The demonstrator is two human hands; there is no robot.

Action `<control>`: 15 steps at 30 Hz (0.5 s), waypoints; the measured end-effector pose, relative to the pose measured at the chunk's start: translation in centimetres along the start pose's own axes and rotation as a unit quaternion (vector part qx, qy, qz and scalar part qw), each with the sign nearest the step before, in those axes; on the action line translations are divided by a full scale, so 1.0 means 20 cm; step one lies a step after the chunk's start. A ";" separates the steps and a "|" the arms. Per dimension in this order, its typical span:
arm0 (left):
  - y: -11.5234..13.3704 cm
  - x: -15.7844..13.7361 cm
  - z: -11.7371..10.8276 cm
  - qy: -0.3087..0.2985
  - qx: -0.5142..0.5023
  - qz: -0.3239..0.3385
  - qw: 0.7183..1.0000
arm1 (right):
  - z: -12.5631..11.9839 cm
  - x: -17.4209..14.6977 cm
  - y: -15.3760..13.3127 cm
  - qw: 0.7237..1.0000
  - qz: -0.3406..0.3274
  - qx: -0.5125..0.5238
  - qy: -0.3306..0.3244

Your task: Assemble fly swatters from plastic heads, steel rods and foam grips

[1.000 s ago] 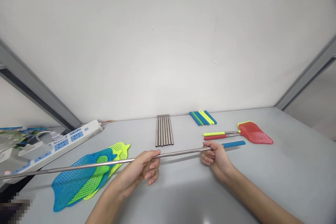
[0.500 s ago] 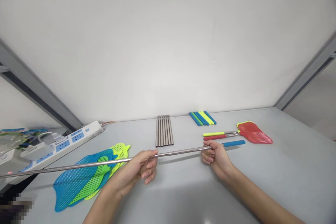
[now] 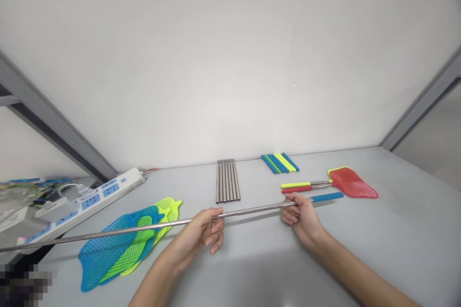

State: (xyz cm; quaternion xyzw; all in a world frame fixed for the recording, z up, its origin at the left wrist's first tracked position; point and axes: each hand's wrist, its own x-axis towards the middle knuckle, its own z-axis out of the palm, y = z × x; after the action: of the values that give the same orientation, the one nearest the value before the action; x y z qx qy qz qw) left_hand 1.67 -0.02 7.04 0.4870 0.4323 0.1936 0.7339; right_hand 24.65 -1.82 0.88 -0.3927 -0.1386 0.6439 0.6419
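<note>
A long metal telescopic rod (image 3: 252, 210) with a blue handle grip (image 3: 327, 197) is stretched out across the view, held above the table. My left hand (image 3: 209, 229) pinches its middle between thumb and fingers. Close to the blue grip, my right hand (image 3: 299, 211) is closed round the metal. Under the rod's left part lie several fly swatter heads (image 3: 108, 244) in blue, green and yellow. Behind my right hand rest two swatters with handles, one with a red head (image 3: 353, 183) and one yellow, mostly covered by the red.
Several short metal rods (image 3: 227, 181) lie side by side near the wall. To their right is a row of blue, green and yellow handle grips (image 3: 280, 163). A white power strip (image 3: 108, 192) with plugs runs along the table's left side.
Both hands and the rod sit slightly further right in the view, as does the whole scene. The grip on the rod looks the same.
</note>
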 end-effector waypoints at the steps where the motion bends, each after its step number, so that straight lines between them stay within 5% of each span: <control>1: 0.00 0.00 0.00 0.000 -0.004 0.006 1.000 | 0.00 -0.01 0.00 1.000 -0.007 -0.003 -0.012; 5: 0.01 -0.01 -0.02 0.009 -0.028 0.021 0.999 | 0.03 -0.08 0.01 0.989 0.024 -0.077 -0.127; 10: 0.02 -0.02 -0.04 0.029 -0.033 0.027 0.999 | 0.12 -0.19 0.00 0.892 0.079 -0.276 -0.348; 15: 0.01 -0.01 -0.03 0.031 -0.016 0.025 0.999 | 0.18 -0.32 -0.09 0.890 0.126 -0.217 -0.381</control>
State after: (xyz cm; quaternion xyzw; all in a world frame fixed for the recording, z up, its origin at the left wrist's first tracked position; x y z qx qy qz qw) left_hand 0.99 0.27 7.30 0.4795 0.4393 0.2336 0.7228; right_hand 22.61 -6.32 6.46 -0.2606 -0.4579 0.7736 0.3522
